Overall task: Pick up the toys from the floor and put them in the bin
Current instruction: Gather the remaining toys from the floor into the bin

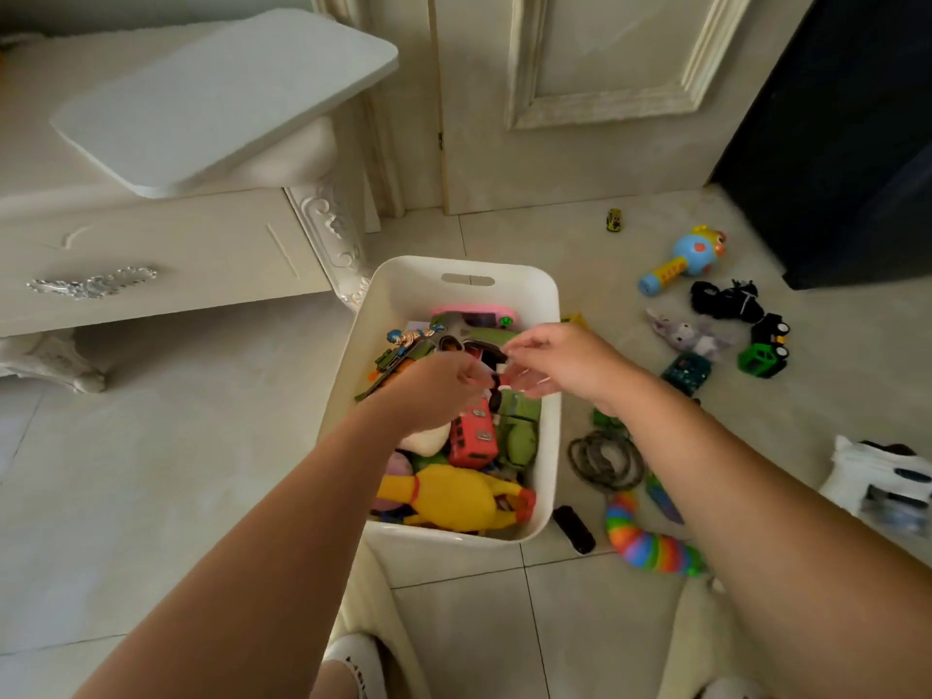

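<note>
White plastic bin (403, 290) looks mostly full, left hand (433, 391) and right hand (565, 360) meet over it (too blurry to tell what's held), but rainbow segmented slug (650, 542), blue toy microphone (691, 254) and green plastic truck (761, 358) wait on the floor.

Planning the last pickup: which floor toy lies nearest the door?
The small yellow toy car, alone at the foot of the door; the blue toy hammer and the rest lie farther out.
</note>
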`<state>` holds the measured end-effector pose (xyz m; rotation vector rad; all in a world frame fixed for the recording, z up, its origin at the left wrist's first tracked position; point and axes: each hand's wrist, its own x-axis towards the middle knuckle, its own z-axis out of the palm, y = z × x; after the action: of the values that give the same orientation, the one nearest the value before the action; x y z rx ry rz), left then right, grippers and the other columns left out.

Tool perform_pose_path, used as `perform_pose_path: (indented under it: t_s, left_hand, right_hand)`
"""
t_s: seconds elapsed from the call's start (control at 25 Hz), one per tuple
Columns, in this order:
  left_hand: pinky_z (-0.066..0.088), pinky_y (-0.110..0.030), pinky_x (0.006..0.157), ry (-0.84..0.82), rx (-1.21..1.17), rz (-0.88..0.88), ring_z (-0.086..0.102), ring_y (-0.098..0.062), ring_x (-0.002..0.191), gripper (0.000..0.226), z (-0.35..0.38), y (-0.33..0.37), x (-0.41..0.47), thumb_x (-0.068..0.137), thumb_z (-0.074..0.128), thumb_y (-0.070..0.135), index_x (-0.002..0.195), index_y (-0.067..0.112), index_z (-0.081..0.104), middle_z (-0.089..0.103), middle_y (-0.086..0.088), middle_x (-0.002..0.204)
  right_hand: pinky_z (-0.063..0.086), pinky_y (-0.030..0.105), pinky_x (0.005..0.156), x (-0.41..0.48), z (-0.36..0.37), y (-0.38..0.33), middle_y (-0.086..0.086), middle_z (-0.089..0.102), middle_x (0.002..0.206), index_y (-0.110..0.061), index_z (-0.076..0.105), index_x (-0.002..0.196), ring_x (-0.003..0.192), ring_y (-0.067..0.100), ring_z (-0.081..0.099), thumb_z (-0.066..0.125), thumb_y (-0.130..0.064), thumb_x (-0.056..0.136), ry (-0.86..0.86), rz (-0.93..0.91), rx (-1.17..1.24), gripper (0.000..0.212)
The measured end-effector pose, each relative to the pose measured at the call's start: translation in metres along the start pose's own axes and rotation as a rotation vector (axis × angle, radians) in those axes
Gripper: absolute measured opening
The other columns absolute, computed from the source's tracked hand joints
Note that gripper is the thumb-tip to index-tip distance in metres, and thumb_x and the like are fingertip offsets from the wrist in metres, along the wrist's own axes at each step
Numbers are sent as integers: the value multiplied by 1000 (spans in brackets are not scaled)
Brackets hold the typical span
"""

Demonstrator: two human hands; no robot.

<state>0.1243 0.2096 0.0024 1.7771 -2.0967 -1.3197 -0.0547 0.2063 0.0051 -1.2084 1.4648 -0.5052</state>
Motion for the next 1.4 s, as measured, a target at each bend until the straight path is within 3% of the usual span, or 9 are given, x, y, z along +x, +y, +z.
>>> perform_pose_path:
  t_s: [0.16, 0.32, 0.48, 0.64, 0.68, 0.8, 1.0, 1.16, 1.4]
  left_hand:
    - [55, -33, 78, 12, -264, 104, 62, -13, 72, 18, 39, 71, 18, 95, 52, 16, 106, 19, 65, 67, 1, 82]
    - [51, -34, 73, -187, -503, 9, 58, -13, 68, 17, 109, 102, 45, 94, 54, 12, 107, 16, 64, 61, -2, 78]
    - [48, -27, 88, -260, -275, -113, 60, -24, 109, 33, 175, 92, 71, 97, 48, 12, 128, 16, 59, 61, -8, 121]
    - [45, -27, 97, -375, -3, -136, 56, -25, 115, 33, 227, 58, 80, 90, 52, 22, 122, 15, 53, 57, -8, 124]
    - [44, -27, 96, -378, -13, -180, 56, -24, 114, 30, 235, 52, 81, 87, 54, 26, 115, 17, 52, 57, -8, 121]
    - [43, -29, 89, -381, 24, -309, 53, -29, 119, 40, 252, 42, 85, 90, 52, 23, 128, 13, 49, 54, -13, 131]
    - [53, -35, 87, -81, -323, -393, 61, -29, 106, 48, 249, 53, 102, 87, 58, 33, 128, 11, 48, 62, -12, 122]
    - [57, -41, 85, -240, -766, -596, 67, -30, 103, 72, 238, 69, 108, 74, 66, 62, 127, 15, 56, 66, -13, 117]
    - [57, -37, 75, -261, -1051, -581, 69, -24, 85, 45, 216, 77, 113, 82, 65, 53, 108, 16, 63, 71, -11, 101]
  right_hand:
    - [58, 32, 69, -14, -57, 40, 11, 69, 85, -8, 63, 111, 71, 21, 67, 56, -16, 96, 290, 66, 325, 19]
    - [57, 41, 75, -23, -92, 121, 12, 64, 85, -7, 59, 110, 67, 19, 61, 51, -11, 98, 379, 331, 317, 16]
    - [50, 29, 70, -18, -96, 210, 10, 67, 100, -16, 69, 99, 82, 24, 62, 58, -13, 91, 439, 407, -2, 14]
    - [44, 23, 65, -23, -70, 246, 1, 60, 90, -24, 60, 83, 90, 19, 60, 66, -25, 82, -133, 467, -478, 6]
    - [48, 26, 73, -28, -55, 250, 2, 58, 99, -23, 58, 94, 98, 21, 60, 72, -32, 76, -284, 489, -552, 24]
    - [44, 41, 98, -38, -17, 272, 7, 45, 129, -20, 41, 131, 123, 29, 47, 76, -35, 73, -195, 471, -801, 70]
    - [52, 38, 87, -23, -50, 256, 4, 59, 106, -23, 52, 110, 105, 25, 61, 74, -23, 69, 172, 515, -26, 46]
    - [50, 50, 98, -12, -78, 225, 12, 64, 120, -21, 54, 126, 111, 30, 62, 68, -16, 84, 128, 429, 585, 45]
    - [47, 47, 102, -1, -101, 201, 12, 64, 110, -23, 59, 114, 104, 29, 60, 51, -22, 90, -149, 380, 593, 26]
